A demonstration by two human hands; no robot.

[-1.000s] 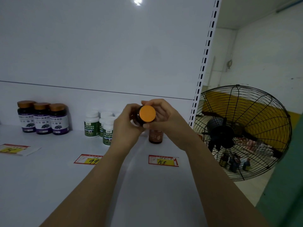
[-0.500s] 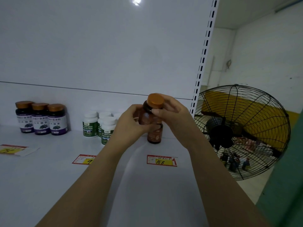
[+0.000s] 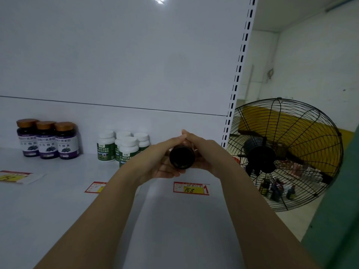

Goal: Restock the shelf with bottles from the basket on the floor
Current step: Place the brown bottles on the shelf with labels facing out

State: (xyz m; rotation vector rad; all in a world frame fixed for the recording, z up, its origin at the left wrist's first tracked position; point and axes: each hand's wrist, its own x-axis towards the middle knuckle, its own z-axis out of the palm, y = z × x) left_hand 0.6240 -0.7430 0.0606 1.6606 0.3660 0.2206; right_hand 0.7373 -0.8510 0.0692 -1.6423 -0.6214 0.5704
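Note:
A dark brown bottle (image 3: 182, 158) lies tipped between my two hands above the white shelf (image 3: 58, 191), its round dark bottom facing me and its cap hidden. My left hand (image 3: 155, 162) holds it from the left, fingers curled around its body. My right hand (image 3: 206, 152) grips it from the right, and the fingertips of both hands meet above it. The other brown bottle that stood on the shelf behind is hidden by my hands. The basket is out of view.
Three purple-label bottles (image 3: 47, 140) stand at the back left, and several white-cap green-label bottles (image 3: 122, 146) beside them. Price tags lie on the shelf: "158" (image 3: 191, 188), another (image 3: 95, 187) and one at far left (image 3: 15, 176). A black wire fan (image 3: 281, 152) stands right of the slotted upright (image 3: 239, 74).
The bottle has turned from cap toward me, through upright, to bottom facing me. Both hands stay on it at about the same spot over the shelf.

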